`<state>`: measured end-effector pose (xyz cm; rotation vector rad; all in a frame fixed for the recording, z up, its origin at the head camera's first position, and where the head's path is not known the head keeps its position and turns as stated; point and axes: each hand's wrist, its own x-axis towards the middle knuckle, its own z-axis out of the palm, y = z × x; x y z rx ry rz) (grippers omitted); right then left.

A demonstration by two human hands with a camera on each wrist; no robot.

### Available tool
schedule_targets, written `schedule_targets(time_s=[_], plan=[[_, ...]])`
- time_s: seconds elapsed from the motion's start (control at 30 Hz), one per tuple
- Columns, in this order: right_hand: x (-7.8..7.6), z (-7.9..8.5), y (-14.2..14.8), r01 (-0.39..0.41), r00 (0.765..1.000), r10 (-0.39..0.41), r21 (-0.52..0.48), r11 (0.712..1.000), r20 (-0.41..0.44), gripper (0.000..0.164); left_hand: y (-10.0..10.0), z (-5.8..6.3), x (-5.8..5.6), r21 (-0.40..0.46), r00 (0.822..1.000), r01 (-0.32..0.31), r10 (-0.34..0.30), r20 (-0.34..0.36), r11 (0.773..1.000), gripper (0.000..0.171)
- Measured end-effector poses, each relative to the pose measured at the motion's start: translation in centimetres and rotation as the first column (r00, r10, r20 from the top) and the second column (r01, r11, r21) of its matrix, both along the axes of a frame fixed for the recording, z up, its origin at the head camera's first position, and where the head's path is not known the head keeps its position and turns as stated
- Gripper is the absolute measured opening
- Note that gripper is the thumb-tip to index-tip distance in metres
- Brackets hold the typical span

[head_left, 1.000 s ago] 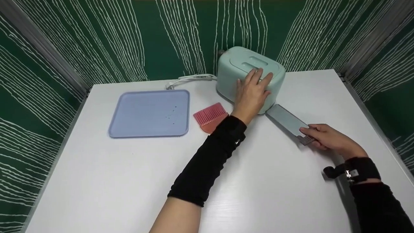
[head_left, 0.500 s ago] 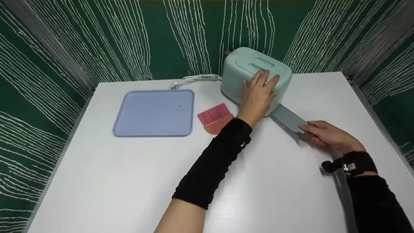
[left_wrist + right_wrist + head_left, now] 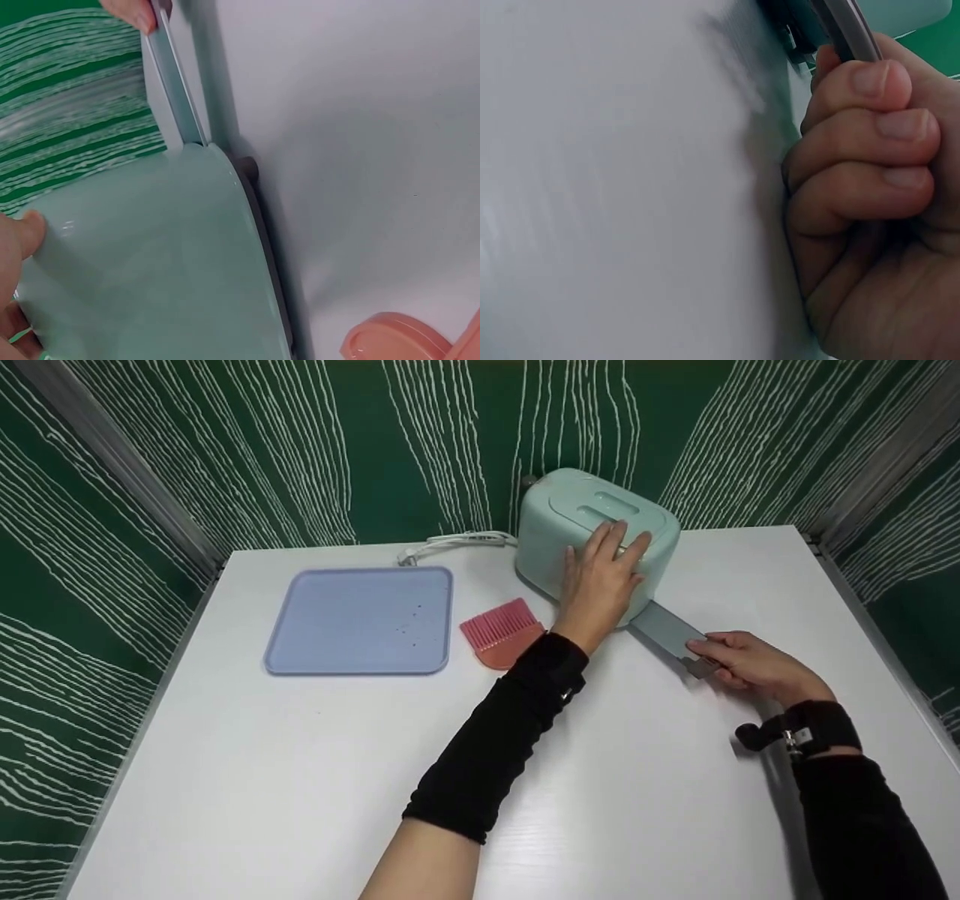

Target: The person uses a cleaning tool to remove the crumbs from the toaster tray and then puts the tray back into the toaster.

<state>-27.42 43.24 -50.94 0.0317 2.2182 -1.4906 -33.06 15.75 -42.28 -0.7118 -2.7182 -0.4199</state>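
A mint-green toaster [image 3: 551, 536] stands at the back of the table, right of the middle. My left hand [image 3: 600, 592] rests on its front with spread fingers reaching over the top edge; in the left wrist view the thumb [image 3: 30, 234] lies against the casing. From the toaster's near right end, low down, a grey crumb tray [image 3: 670, 631] sticks out at a slant, its inner part hidden in the base. My right hand [image 3: 765, 666] pinches the tray's outer end between thumb and fingers. The right wrist view shows the fingers [image 3: 847, 139] curled in below that end.
A pink and orange brush [image 3: 506, 634] lies left of the toaster, partly behind the left wrist. Further left is a blue rectangular tray [image 3: 337, 622] with dark crumbs. A white power cord [image 3: 465, 540] runs along the table's back edge, by the green wall.
The crumb tray has slid further into the toaster's end, my right hand moving toward the toaster with it. My left hand keeps its place on the toaster. The head view has shifted slightly.
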Motion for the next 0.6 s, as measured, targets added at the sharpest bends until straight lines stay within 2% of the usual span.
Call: schedule_targets(time_s=[0.23, 0.5, 0.6], plan=[[-0.3, -0.3, -0.3, 0.08, 0.997, -0.078, 0.049, 0.996, -0.023, 0.032, 0.0, -0.1, 0.0, -0.014, 1.0, -0.006, 0.006, -0.008, 1.0, 0.056], [-0.2, -0.2, -1.0, 0.141, 0.989, -0.135, 0.095, 0.985, -0.065, 0.054, -0.2, -0.2, -0.1, -0.005, 0.999, 0.009, -0.009, -0.036, 1.0, 0.055], [-0.3, -0.4, -1.2, 0.158, 0.985, -0.152, 0.071, 0.985, -0.082, 0.054, -0.2, -0.4, -0.2, -0.005, 0.999, 0.018, -0.018, -0.045, 1.0, 0.056]])
